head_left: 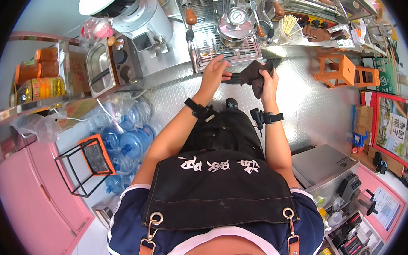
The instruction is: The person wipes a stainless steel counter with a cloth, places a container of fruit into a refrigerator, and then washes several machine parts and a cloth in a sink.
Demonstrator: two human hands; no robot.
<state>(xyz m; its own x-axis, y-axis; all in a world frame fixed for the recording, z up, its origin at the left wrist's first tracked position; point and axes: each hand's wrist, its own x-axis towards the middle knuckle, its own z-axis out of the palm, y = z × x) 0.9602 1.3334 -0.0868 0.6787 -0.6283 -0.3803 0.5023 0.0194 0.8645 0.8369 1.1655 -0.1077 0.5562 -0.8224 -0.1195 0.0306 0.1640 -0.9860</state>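
Observation:
My right hand (270,83) grips a crumpled dark brown cloth (253,74), held just in front of the espresso machine. Fingers apart and holding nothing, my left hand (215,74) is to the left of the cloth, beside the front edge of the metal drip tray (207,60). On that tray's grate stands a round glass and steel vessel with a dial gauge (237,16). Wooden-ended levers (191,17) hang at the machine's left and right. A black apron (221,190) covers my front, and each wrist bears a black strap with a small device.
A coffee grinder (145,17) and a steel sink (100,66) are on the left. A tub of wooden sticks (289,28) stands right of the machine. Orange stools (335,70) are at the right. Large blue water bottles (132,142) and a black wire frame (78,176) occupy the left floor.

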